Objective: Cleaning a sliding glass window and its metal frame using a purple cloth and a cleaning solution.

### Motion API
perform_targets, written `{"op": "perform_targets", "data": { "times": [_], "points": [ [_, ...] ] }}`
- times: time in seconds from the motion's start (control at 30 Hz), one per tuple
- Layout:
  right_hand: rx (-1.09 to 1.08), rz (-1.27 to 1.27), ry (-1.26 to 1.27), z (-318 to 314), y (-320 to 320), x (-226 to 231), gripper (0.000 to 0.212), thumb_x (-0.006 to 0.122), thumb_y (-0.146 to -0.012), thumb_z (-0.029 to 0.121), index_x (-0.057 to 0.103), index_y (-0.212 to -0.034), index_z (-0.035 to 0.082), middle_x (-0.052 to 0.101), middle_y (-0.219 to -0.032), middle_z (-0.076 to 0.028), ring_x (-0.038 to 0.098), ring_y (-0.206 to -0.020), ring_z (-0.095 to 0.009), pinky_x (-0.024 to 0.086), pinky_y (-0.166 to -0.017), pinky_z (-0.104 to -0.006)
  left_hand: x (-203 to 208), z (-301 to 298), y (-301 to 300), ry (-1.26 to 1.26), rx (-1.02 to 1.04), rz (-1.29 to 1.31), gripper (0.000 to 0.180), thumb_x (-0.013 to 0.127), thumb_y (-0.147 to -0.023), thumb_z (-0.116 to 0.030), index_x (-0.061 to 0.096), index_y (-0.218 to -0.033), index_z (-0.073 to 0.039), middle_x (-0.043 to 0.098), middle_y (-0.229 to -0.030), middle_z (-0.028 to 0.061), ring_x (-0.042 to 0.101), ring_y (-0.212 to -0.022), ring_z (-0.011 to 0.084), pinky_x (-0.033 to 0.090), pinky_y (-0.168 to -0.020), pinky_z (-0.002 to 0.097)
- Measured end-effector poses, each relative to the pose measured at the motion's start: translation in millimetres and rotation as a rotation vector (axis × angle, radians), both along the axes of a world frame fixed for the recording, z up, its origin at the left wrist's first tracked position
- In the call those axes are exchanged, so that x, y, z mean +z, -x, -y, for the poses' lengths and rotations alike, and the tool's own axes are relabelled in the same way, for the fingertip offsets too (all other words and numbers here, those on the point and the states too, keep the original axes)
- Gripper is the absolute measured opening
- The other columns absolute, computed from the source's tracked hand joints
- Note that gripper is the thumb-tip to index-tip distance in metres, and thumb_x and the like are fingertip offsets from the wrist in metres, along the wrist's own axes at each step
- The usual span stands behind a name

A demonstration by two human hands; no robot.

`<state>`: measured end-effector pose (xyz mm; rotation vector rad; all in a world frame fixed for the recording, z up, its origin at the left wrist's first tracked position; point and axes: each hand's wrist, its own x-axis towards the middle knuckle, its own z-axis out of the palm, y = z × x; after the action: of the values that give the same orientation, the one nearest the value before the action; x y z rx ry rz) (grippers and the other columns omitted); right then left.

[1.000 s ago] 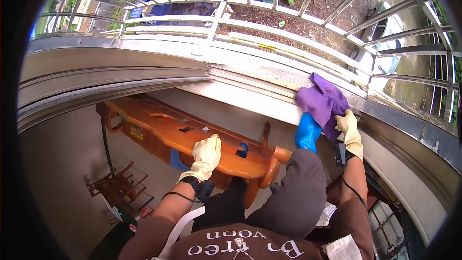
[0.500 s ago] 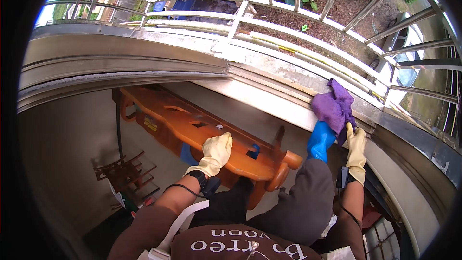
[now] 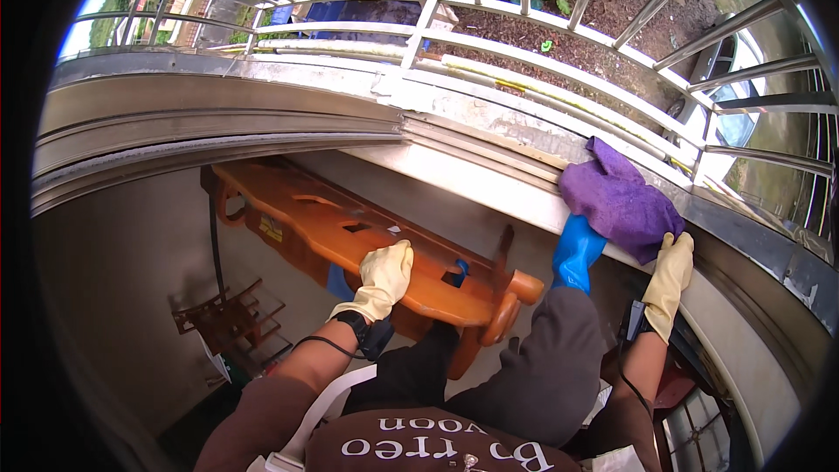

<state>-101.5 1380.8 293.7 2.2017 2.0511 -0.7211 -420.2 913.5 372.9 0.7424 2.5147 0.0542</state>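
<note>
My right hand [image 3: 671,275], in a cream rubber glove, pinches the near right corner of a purple cloth [image 3: 625,201]. The cloth lies spread over the window ledge and its metal track, partly covering the toe of a blue shoe cover [image 3: 577,249] on my raised foot. Farther left, my left hand [image 3: 387,275], in a matching glove, is closed on the top edge of an orange-brown wooden bench back [image 3: 437,293]. Its fingertips are hidden behind the glove.
Metal railing bars [image 3: 489,44] curve across the far side, with ground, plants and a white car [image 3: 743,87] beyond. A sliding-window track [image 3: 218,135] runs along the left. A small wooden rack [image 3: 232,319] stands low at the left.
My right hand has moved right and slightly nearer, pulling the purple cloth from a bunched heap into a wider spread. My left hand keeps its hold on the bench back.
</note>
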Motion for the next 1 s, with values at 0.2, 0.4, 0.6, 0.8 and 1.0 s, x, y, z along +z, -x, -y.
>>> {"op": "perform_targets", "data": {
  "times": [0.2,0.4,0.6,0.8,1.0],
  "points": [
    [0.579,0.162,-0.081,59,38,26,0.035,0.063,-0.099,0.031,0.065,-0.125,0.007,0.067,-0.123,-0.016,0.065,-0.111,-0.037,0.055,-0.089,-0.0487,3,7,-1,0.008,0.005,-0.045,0.028,0.056,-0.099,-0.028,0.072,-0.111,-0.008,0.074,-0.083,0.0137,0.069,-0.082,0.0375,0.052,-0.079,0.0512],
    [0.641,0.287,-0.098,65,17,-1,0.030,0.061,-0.097,0.022,0.066,-0.121,0.005,0.068,-0.120,-0.017,0.068,-0.106,-0.039,0.056,-0.085,-0.0490,1,1,-1,-0.003,0.003,-0.028,0.029,0.055,-0.099,-0.028,0.072,-0.110,-0.007,0.073,-0.082,0.0146,0.069,-0.081,0.0381,0.052,-0.078,0.0513],
    [0.695,0.091,-0.220,62,20,-2,0.042,0.060,-0.096,0.020,0.059,-0.136,0.007,0.062,-0.137,-0.017,0.068,-0.106,-0.039,0.056,-0.088,-0.0494,1,2,0,0.001,-0.019,-0.028,0.029,0.054,-0.100,-0.028,0.071,-0.111,-0.007,0.073,-0.082,0.0137,0.069,-0.080,0.0382,0.052,-0.078,0.0515],
    [0.713,0.271,-0.086,66,34,-4,0.038,0.051,-0.099,0.017,0.057,-0.135,0.007,0.061,-0.137,-0.018,0.071,-0.089,-0.040,0.058,-0.077,-0.0505,-4,10,-1,-0.031,0.011,-0.028,0.033,0.050,-0.102,-0.030,0.071,-0.116,-0.009,0.074,-0.088,0.0184,0.071,-0.086,0.0394,0.054,-0.082,0.0521],
    [0.740,0.285,-0.110,62,26,-7,0.038,0.058,-0.097,0.020,0.060,-0.133,0.006,0.065,-0.131,-0.016,0.071,-0.095,-0.037,0.058,-0.081,-0.0485,-1,10,0,-0.076,0.000,-0.017,0.032,0.051,-0.102,-0.030,0.071,-0.115,-0.009,0.074,-0.092,0.0176,0.071,-0.089,0.0383,0.053,-0.084,0.0514]
  ]
}}
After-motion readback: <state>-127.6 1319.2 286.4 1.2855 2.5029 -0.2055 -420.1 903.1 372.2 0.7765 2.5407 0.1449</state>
